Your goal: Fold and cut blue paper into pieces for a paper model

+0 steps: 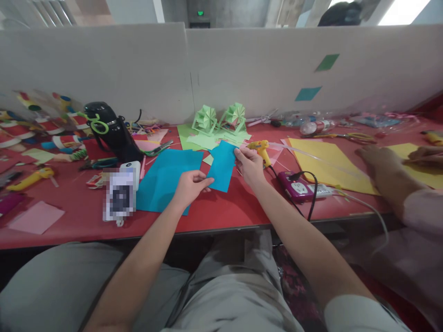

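Observation:
A small blue paper strip (221, 167) lies tilted on the red table (221, 212), held at both ends. My left hand (190, 186) pinches its lower left corner. My right hand (249, 166) pinches its upper right edge. To the left of the strip lies a larger blue sheet (162, 180), partly under my left hand. Behind the strip stand two folded green paper fans (221, 118) on green sheets.
A yellow glue gun (261, 150) and a purple power strip (299, 186) with a black cable lie right of my hands. Another person's hands (380, 159) rest on yellow sheets (325, 161). A black bottle (110, 129), a white device and craft clutter fill the left.

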Action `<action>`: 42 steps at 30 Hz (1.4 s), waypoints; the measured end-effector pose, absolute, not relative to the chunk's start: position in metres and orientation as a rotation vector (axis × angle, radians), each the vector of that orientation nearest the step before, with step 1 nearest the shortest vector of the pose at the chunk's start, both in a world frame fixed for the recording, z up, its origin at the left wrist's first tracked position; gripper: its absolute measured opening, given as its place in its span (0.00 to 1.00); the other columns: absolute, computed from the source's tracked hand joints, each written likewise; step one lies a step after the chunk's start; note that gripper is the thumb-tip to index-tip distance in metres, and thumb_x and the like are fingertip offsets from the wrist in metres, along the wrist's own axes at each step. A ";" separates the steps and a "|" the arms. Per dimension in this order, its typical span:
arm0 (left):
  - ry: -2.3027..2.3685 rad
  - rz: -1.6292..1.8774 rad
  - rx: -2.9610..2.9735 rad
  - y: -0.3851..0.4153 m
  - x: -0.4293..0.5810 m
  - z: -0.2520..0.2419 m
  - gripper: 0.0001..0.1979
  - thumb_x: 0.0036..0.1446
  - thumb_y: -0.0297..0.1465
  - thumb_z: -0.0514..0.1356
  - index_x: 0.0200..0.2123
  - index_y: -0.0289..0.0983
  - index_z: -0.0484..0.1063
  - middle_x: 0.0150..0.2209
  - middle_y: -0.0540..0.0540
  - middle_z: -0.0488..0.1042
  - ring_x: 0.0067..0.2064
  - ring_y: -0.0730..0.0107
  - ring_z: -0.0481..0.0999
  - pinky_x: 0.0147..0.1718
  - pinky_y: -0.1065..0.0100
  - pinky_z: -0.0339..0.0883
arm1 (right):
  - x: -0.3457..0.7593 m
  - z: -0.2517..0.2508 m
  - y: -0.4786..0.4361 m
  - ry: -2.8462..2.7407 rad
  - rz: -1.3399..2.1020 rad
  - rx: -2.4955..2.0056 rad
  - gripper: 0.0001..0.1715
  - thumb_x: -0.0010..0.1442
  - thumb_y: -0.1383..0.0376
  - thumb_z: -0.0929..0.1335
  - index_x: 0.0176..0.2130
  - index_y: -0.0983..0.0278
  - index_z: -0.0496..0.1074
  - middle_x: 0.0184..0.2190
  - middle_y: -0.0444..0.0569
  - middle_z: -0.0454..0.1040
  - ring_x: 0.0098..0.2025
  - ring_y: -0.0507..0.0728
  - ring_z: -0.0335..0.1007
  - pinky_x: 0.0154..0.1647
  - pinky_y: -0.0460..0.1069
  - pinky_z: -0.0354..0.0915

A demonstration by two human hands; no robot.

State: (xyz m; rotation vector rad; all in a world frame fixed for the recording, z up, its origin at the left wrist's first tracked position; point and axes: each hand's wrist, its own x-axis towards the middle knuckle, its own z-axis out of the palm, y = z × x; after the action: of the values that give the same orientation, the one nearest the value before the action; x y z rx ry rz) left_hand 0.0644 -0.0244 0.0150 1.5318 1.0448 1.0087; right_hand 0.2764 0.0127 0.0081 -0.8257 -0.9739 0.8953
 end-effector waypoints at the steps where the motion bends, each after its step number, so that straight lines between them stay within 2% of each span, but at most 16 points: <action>1: 1.055 1.016 1.531 -0.024 0.064 0.015 0.18 0.45 0.43 0.70 0.27 0.35 0.71 0.23 0.47 0.76 0.25 0.66 0.78 0.26 0.69 0.72 | 0.277 0.008 0.013 -0.983 0.886 -0.832 0.16 0.48 0.53 0.76 0.26 0.62 0.73 0.22 0.41 0.65 0.24 0.49 0.61 0.28 0.48 0.65; 10: 1.046 0.956 1.557 -0.020 0.062 0.017 0.18 0.50 0.45 0.67 0.31 0.36 0.71 0.25 0.49 0.74 0.25 0.68 0.77 0.27 0.67 0.72 | 0.276 0.011 0.011 -1.013 0.854 -0.902 0.17 0.48 0.52 0.75 0.26 0.62 0.73 0.23 0.42 0.67 0.25 0.50 0.63 0.29 0.49 0.67; 13: 1.047 0.984 1.538 -0.016 0.059 0.015 0.19 0.49 0.46 0.66 0.34 0.36 0.73 0.29 0.48 0.75 0.28 0.67 0.76 0.28 0.67 0.72 | 0.276 0.013 0.008 -1.011 0.921 -0.915 0.18 0.47 0.52 0.75 0.26 0.62 0.72 0.22 0.42 0.68 0.24 0.50 0.64 0.29 0.49 0.68; 17: 1.136 1.035 1.573 -0.008 0.050 0.016 0.20 0.52 0.49 0.62 0.33 0.36 0.75 0.30 0.46 0.76 0.33 0.66 0.75 0.29 0.68 0.71 | 0.276 0.012 0.005 -0.988 1.070 -0.939 0.17 0.44 0.54 0.77 0.27 0.63 0.74 0.22 0.44 0.71 0.25 0.51 0.68 0.29 0.48 0.68; 21: 1.226 0.915 1.580 -0.003 0.035 0.022 0.20 0.48 0.48 0.65 0.32 0.35 0.77 0.29 0.44 0.78 0.31 0.64 0.75 0.26 0.68 0.69 | 0.279 0.006 0.004 -1.069 1.090 -1.086 0.14 0.48 0.56 0.74 0.27 0.64 0.74 0.23 0.47 0.73 0.25 0.51 0.68 0.30 0.49 0.69; 24: 1.254 0.789 1.682 -0.001 0.026 0.027 0.19 0.47 0.47 0.66 0.31 0.35 0.78 0.28 0.44 0.78 0.31 0.62 0.76 0.26 0.68 0.67 | 0.283 0.009 0.002 -1.210 0.845 -1.175 0.14 0.49 0.56 0.73 0.33 0.64 0.75 0.28 0.49 0.76 0.31 0.55 0.72 0.36 0.52 0.70; 28: 1.184 0.646 1.806 -0.003 0.022 0.035 0.16 0.49 0.44 0.65 0.30 0.36 0.78 0.30 0.43 0.80 0.33 0.61 0.77 0.30 0.66 0.68 | 0.279 0.031 -0.008 -1.748 0.533 -1.118 0.21 0.56 0.54 0.71 0.46 0.61 0.77 0.46 0.52 0.77 0.47 0.60 0.72 0.48 0.55 0.67; 29: 1.160 0.614 1.837 -0.005 0.022 0.037 0.15 0.49 0.43 0.65 0.30 0.36 0.78 0.31 0.43 0.80 0.34 0.60 0.78 0.32 0.65 0.68 | 0.275 0.038 -0.010 -1.880 0.506 -1.080 0.20 0.56 0.54 0.71 0.46 0.61 0.77 0.48 0.52 0.77 0.49 0.60 0.72 0.51 0.54 0.66; 31: 1.116 0.568 1.891 -0.008 0.023 0.042 0.14 0.49 0.42 0.65 0.30 0.37 0.79 0.32 0.43 0.81 0.36 0.59 0.78 0.35 0.65 0.68 | 0.267 0.049 -0.013 -2.090 0.597 -1.073 0.15 0.57 0.55 0.71 0.42 0.59 0.79 0.44 0.50 0.79 0.46 0.59 0.73 0.47 0.52 0.66; 33: 1.092 0.542 1.925 -0.011 0.024 0.045 0.13 0.50 0.41 0.64 0.30 0.37 0.79 0.32 0.44 0.81 0.35 0.59 0.78 0.33 0.65 0.67 | 0.259 0.056 -0.011 -2.278 0.759 -1.046 0.12 0.58 0.56 0.70 0.34 0.59 0.80 0.35 0.48 0.80 0.36 0.56 0.73 0.38 0.50 0.65; 36: 1.048 0.546 1.943 -0.014 0.025 0.047 0.11 0.50 0.39 0.64 0.29 0.38 0.79 0.30 0.45 0.80 0.32 0.62 0.77 0.31 0.66 0.66 | 0.249 0.060 -0.007 -2.432 0.917 -0.959 0.12 0.58 0.58 0.70 0.28 0.62 0.78 0.25 0.45 0.75 0.27 0.52 0.65 0.29 0.48 0.58; 39: 1.004 0.600 1.960 -0.014 0.026 0.045 0.11 0.52 0.40 0.63 0.29 0.38 0.79 0.30 0.46 0.80 0.32 0.64 0.76 0.30 0.68 0.65 | 0.243 0.058 -0.006 -2.453 0.862 -0.942 0.13 0.60 0.60 0.68 0.26 0.63 0.76 0.23 0.44 0.71 0.25 0.50 0.58 0.28 0.48 0.54; 42: 1.054 0.698 1.998 -0.012 0.027 0.042 0.12 0.55 0.39 0.61 0.28 0.37 0.79 0.29 0.46 0.79 0.33 0.63 0.76 0.31 0.68 0.64 | 0.243 0.053 -0.009 -2.430 0.800 -0.954 0.14 0.60 0.60 0.67 0.28 0.63 0.76 0.24 0.45 0.71 0.26 0.51 0.59 0.29 0.48 0.54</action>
State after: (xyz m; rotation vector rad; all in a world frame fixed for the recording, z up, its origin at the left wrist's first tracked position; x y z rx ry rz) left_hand 0.0270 -0.0121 0.0424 1.9977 1.0539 0.6976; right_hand 0.2431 -0.0086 0.0535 -0.9536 -2.4298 0.7996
